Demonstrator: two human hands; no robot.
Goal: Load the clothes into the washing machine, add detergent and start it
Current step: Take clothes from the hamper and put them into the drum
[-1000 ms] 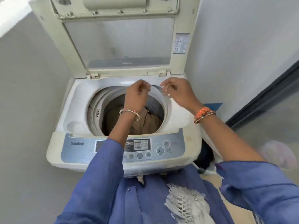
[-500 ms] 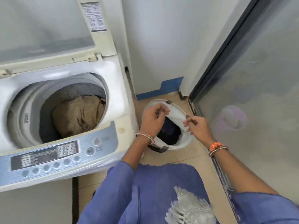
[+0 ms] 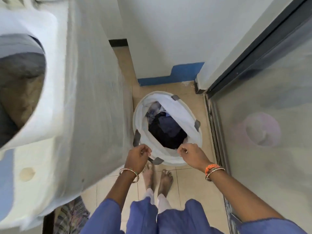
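Both hands have dropped from mid-air to the near rim of the white laundry basket (image 3: pixel 170 105). The left hand (image 3: pixel 137 155) and right hand (image 3: pixel 191 153) curl, seemingly pinching its liner. Dark clothes (image 3: pixel 166 130) lie inside, right of the washing machine (image 3: pixel 81 98).

Around you: beige tiled floor (image 3: pixel 189 186); white wall (image 3: pixel 168 31) with a blue skirting strip (image 3: pixel 170 76) at its foot. On your right, a dark-framed frosted glass door (image 3: pixel 263 102); a blurred pink round shape (image 3: pixel 258 130) shows through it. Striped cloth (image 3: pixel 72 215) lies bottom left.
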